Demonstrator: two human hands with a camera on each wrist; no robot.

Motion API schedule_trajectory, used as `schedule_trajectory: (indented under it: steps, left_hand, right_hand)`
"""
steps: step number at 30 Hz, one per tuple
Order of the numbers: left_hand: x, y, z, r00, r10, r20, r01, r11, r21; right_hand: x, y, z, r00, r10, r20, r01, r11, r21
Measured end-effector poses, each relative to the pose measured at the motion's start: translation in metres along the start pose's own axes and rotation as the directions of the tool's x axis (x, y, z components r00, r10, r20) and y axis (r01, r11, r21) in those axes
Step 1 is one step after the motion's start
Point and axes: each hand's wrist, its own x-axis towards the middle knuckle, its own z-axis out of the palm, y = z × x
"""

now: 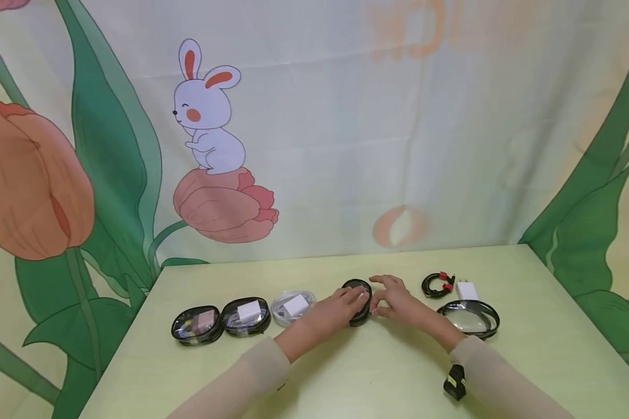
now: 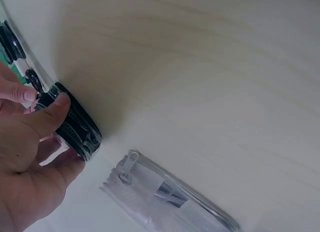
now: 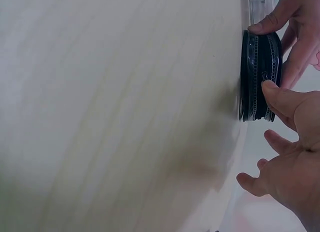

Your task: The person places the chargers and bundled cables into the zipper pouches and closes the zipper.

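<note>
A small round-ended zip pouch (image 3: pixel 257 99) with black edging stands on its side on the table, its zipper facing the right hand in the right wrist view. The left hand (image 1: pixel 338 311) grips it, thumb on one face and fingers on the other in the left wrist view. At the zipper pull (image 3: pixel 265 75), the right hand (image 1: pixel 398 299) pinches with thumb and index finger; its other fingers are spread. In the head view the left fingers cover part of the pouch.
Left of the hands lie a black-edged pouch with a pink charger (image 1: pixel 205 321), another with a white charger (image 1: pixel 248 312), and a white-edged pouch (image 1: pixel 280 311). To the right are a coiled black cable (image 1: pixel 427 286), a white charger (image 1: pixel 467 290) and a black-edged clear pouch (image 1: pixel 495 319).
</note>
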Motion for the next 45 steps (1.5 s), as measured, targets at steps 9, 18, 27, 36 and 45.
schedule_trajectory:
  steps: [9, 18, 27, 36, 45]
  left_hand:
    - [0.005, 0.003, 0.008, 0.999, 0.009, -0.035, -0.007, 0.998, 0.061]
    - [0.007, 0.006, 0.007, 0.999, -0.052, -0.007, 0.052, 0.998, 0.022]
    - [0.005, 0.016, 0.002, 0.983, -0.177, -0.047, 0.181, 0.98, 0.081]
    - [-0.002, -0.014, 0.009, 0.996, -0.084, 0.003, 0.084, 0.995, 0.055]
    - [-0.001, -0.009, 0.016, 0.993, -0.085, 0.084, 0.079, 0.994, 0.07]
  right_hand:
    - [-0.002, -0.004, 0.002, 1.0, 0.009, 0.009, -0.009, 1.0, 0.015]
    - [0.0, -0.012, 0.003, 1.0, 0.024, 0.009, -0.024, 1.0, 0.018]
    - [0.007, -0.002, 0.009, 0.995, 0.093, -0.033, -0.095, 0.994, -0.047]
    - [0.025, 0.004, 0.002, 0.987, 0.151, -0.06, -0.157, 0.98, -0.126]
    - [0.019, 0.012, -0.002, 0.991, 0.116, -0.061, -0.125, 0.976, -0.178]
